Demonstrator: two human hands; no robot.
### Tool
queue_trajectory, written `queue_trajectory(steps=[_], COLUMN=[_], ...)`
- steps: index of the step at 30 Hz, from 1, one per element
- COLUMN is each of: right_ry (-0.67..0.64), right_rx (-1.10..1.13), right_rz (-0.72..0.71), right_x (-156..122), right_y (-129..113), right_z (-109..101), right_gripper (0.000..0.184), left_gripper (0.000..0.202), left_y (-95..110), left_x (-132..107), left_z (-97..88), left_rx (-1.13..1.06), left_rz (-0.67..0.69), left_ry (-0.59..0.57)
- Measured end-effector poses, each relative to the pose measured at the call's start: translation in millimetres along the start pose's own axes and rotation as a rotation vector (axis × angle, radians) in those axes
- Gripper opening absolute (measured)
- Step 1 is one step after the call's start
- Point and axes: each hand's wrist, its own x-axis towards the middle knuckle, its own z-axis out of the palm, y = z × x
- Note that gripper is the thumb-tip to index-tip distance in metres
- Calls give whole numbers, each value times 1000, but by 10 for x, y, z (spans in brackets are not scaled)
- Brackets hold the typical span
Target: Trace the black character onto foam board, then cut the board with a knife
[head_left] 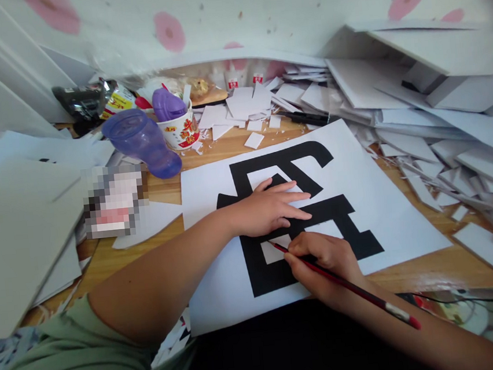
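Observation:
A white sheet (387,200) printed with a large black character (256,286) lies on the wooden table, its near edge reaching past the front. My left hand (270,207) rests flat on the middle of the character, fingers spread. Below it, my right hand (323,259) grips a dark red pencil (347,284) with a pink eraser end. The pencil's tip meets the sheet at the upper edge of a pale opening (277,249) inside the black shape. Part of the character is hidden under both hands.
Behind the sheet stand a translucent purple cup (142,141) and a paper noodle tub (180,132) holding a purple item. White board offcuts (425,138) heap at the right. A black knife-like tool (305,117) lies at the back. Large white boards (23,224) cover the left.

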Motion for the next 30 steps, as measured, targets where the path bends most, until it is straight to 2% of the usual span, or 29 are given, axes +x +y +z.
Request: queue_trajectory(steps=[16,30], right_ry=[127,164], right_rx=[-74,-37], right_rz=[88,182], right_x=[-69,-75], right_y=[62,75], right_z=[-129,-167], right_gripper=[13,15], left_gripper=[47,48], left_y=[41,23], left_x=[8,10], left_z=[-30,-15], left_rx=[-10,-20], left_rz=[-38,-35], left_ry=[-20,-11])
